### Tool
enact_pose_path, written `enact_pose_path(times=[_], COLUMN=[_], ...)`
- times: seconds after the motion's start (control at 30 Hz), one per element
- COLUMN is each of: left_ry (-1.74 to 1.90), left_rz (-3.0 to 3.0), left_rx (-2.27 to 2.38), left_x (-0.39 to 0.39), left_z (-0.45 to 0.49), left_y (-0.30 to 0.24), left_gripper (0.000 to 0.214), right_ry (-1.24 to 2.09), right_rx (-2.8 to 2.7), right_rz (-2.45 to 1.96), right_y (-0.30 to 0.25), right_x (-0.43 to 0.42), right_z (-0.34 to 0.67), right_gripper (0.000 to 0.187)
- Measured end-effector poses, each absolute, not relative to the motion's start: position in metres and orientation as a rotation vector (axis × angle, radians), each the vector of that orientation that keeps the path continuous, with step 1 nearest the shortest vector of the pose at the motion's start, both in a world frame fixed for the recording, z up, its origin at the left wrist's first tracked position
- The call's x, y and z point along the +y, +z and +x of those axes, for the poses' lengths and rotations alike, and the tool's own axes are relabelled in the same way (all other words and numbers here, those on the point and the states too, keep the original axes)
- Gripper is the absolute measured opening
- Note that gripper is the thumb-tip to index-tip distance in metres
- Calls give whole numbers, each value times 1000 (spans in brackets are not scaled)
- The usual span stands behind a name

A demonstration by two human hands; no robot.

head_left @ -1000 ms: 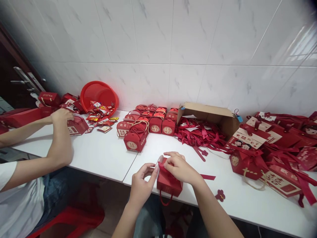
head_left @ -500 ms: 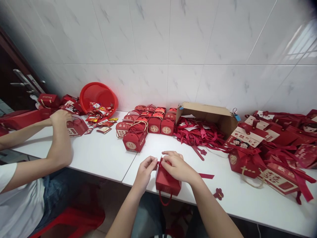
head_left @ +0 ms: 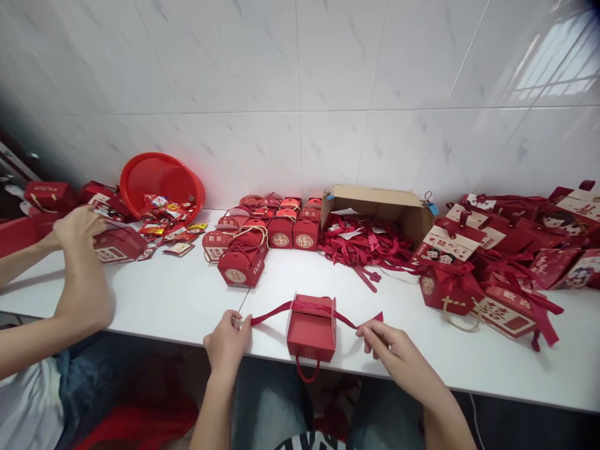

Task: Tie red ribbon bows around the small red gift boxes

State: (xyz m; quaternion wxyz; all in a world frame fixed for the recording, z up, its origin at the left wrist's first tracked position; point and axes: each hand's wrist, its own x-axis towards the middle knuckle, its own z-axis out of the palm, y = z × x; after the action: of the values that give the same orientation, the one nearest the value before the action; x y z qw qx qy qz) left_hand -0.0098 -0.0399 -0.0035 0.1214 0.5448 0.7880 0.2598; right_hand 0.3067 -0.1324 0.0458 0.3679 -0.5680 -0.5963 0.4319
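A red gift box point(head_left: 310, 337) with a cord handle hanging over its near side rests at the table's front edge. Across its top runs a dark red ribbon point(head_left: 275, 311), stretched out to both sides. My left hand point(head_left: 228, 344) pinches the ribbon's left end, away from the box. On the other side, my right hand point(head_left: 391, 350) pinches the ribbon near its right end, whose tip sticks up past the fingers. Neither hand touches the box itself.
Finished-looking red boxes point(head_left: 281, 231) stand in rows by the wall. A cardboard box point(head_left: 379, 195) spills ribbons. More decorated boxes point(head_left: 506, 306) crowd the right. A red basin point(head_left: 162, 172) tips out wrapped sweets. A co-worker's hand point(head_left: 79, 228) holds a box at left.
My hands have moved apart from the top of the box, drawing the ribbon out to either side. The camera view has shifted to the right.
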Motion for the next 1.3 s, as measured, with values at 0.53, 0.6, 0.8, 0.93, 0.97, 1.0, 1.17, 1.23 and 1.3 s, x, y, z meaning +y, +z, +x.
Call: enact_pose_path(times=[0.53,0.6,0.8,0.93,0.97,1.0,1.17,1.23,1.3], left_ry=[1326,1387,1493,1588,1612,1633,1718,1757,1769], left_rz=[880,688,214,319,378,443,732,829,939], left_rx=[1188,999,801,766,766,773,900,959,1002], left_x=[-64,-58,-45,-45,-46,-47,-50,-50,-48], left_z=[53,55,51,48,48,48,49,50,52], left_y=[-20,-10,22,39,43,47,64,70,77], left_gripper=[37,33,13,11,11,13,19,18,18], right_ry=[1680,1649,1355,1155,1111,1073,913,857,800], right_rx=[-123,-30,-76,-201,-224,-250,-458,-543,-621], right_rz=[-620,-543,-542,-671,-701,-726,-782,-800,-824], right_y=[-21,-15,2,17,21,25,44,51,58], right_x=[-109,-103,-94,-93,-93,-93,-92,-90,-87], right_z=[258,260,272,281,282,283,287,288,288], right_gripper=[18,19,20,24,24,25,26,24,19])
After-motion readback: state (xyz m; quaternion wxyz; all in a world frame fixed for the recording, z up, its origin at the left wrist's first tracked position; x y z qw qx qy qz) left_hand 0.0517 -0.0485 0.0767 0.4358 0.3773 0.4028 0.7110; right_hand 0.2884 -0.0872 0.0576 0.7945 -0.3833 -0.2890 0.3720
